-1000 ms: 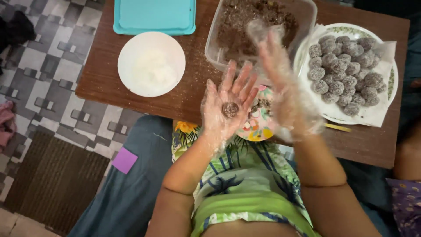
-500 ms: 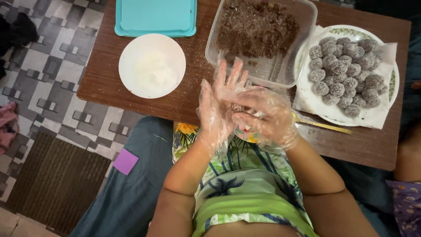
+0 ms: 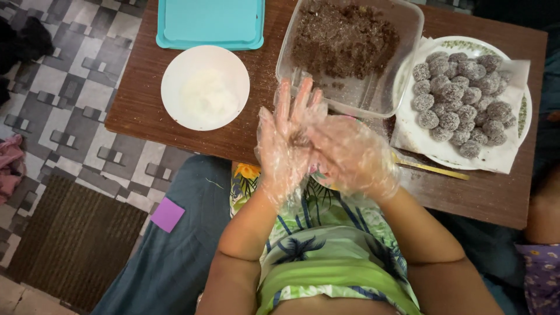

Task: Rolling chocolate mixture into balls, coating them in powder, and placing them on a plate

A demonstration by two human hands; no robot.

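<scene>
A: We had both hands up over the near edge of the brown table (image 3: 175,125), each in a thin clear plastic glove. The left hand (image 3: 286,143) stood palm-up, fingers straight and slightly fanned, pointing away from us toward the clear tub of dark crumbly mix (image 3: 350,44).

B: And the right hand (image 3: 350,154) lay across it, palm down, fingers together and curved over the left palm. Whatever sat between the palms was hidden (a dark lump, we'd guess, but we could not tell).

A: So the thing lay under the right fingers and on the left palm, both hands equally close. No long axis to speak of, nothing of it showed.

B: Off to the right, touching the tub's side, we had the plate (image 3: 513,149) lined with white paper and heaped with coated balls (image 3: 461,96).

A: To the left of the tub stood the white bowl of white powder (image 3: 205,87), and beyond it the turquoise lid (image 3: 210,23). A thin golden stick (image 3: 431,169) lay just past the right wrist.
</scene>
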